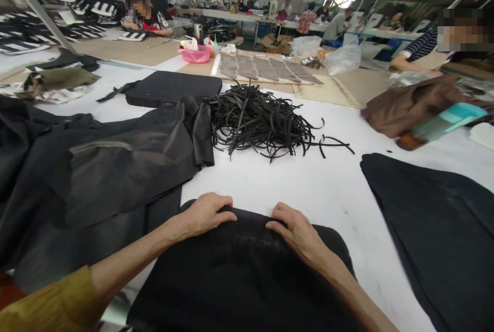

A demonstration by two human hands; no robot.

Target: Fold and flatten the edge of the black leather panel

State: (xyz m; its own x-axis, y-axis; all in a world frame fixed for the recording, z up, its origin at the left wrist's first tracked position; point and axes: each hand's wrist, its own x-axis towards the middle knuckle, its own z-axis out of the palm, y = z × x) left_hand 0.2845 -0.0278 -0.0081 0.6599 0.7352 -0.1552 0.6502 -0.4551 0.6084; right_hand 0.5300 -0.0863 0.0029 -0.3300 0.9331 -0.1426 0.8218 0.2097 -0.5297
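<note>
A black fabric panel [247, 275] with rounded corners lies in front of me on the white tabletop, its near part running out of view at the bottom. My left hand [210, 211] grips its far edge left of the middle, thumb on top and fingers curled over the edge. Right of the middle, my right hand [291, 224] pinches the same edge in the same way. A short stretch of edge shows between the two hands. The undersides of my fingers are hidden, so I cannot tell how many layers they hold.
Beyond the panel is a heap of thin black strips [262, 121]. Dark cloth [127, 167] spreads at left, near a stack of black padded pieces [173, 87]. More black panels [432, 219] lie at right, by a teal-lidded bottle [443, 123]. A co-worker [420, 51] sits at far right.
</note>
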